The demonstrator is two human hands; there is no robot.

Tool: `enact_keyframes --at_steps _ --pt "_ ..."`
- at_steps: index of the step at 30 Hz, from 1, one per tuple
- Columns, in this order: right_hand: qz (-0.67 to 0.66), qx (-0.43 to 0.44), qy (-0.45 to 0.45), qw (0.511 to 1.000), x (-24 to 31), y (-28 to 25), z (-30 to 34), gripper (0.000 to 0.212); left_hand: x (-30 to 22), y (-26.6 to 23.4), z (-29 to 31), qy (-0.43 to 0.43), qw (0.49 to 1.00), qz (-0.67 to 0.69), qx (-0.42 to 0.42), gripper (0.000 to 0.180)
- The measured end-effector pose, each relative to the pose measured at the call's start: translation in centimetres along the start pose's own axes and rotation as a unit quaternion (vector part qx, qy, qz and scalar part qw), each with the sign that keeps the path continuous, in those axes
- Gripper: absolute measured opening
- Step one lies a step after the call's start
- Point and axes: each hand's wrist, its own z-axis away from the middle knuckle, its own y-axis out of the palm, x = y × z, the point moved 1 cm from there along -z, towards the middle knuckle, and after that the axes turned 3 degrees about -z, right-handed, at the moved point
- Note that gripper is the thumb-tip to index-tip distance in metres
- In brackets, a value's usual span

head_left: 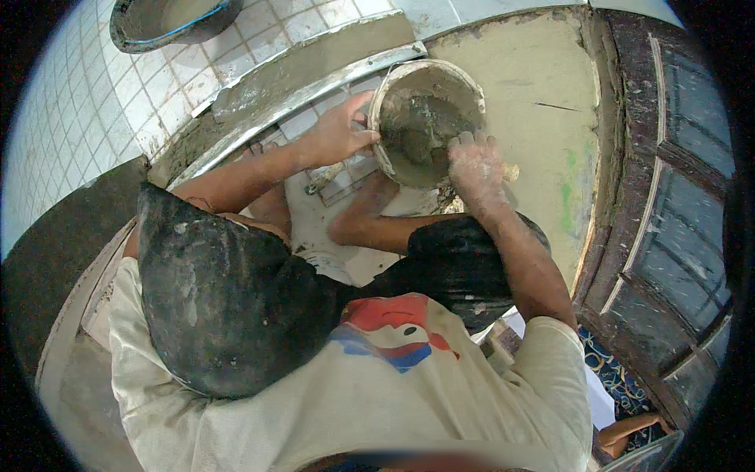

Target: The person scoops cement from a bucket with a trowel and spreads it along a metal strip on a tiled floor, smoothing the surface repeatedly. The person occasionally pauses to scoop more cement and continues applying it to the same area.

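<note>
A round, mortar-crusted bucket is tipped so that its mouth faces me. Wet grey mortar lies inside it. My left hand grips the bucket's left rim, thumb and fingers on either side of the wall. At the right side of the mouth, my right hand is closed round what looks like a trowel, whose pale handle end sticks out past the hand. Its blade is down in the bucket, coated in mortar and hard to make out. Grey smears cover the right hand.
Left of the bucket runs a long straight bar along a band of mortar. A black tub sits on white tiles at upper left. Smoothed plaster and a dark wooden frame lie right. Another person's arm shows lower right.
</note>
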Motion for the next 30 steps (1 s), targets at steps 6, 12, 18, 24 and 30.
enact_keyframes --at_steps 6,12,18,24,30 --pt "-0.083 0.048 -0.008 0.995 -0.2 1.8 -0.2 0.021 -0.6 0.4 -0.5 -0.093 0.986 0.131 0.041 0.072" --pt "-0.197 0.04 0.052 0.978 -1.3 3.9 0.8 0.031 -0.6 0.4 -0.4 -0.115 0.978 0.171 0.034 0.072" --pt "-0.319 -0.016 0.058 0.946 -2.9 2.1 3.1 0.036 1.9 -2.3 -0.6 -0.014 0.992 -0.119 -0.034 0.06" --pt "-0.256 0.015 0.084 0.963 -3.8 0.8 3.3 0.033 -2.0 -14.4 1.3 -0.042 0.972 -0.193 -0.129 0.041" --pt "-0.073 -0.014 0.025 0.997 -2.8 1.7 -3.4 0.031 0.5 -7.8 -0.1 -0.083 0.986 -0.143 0.02 0.055"
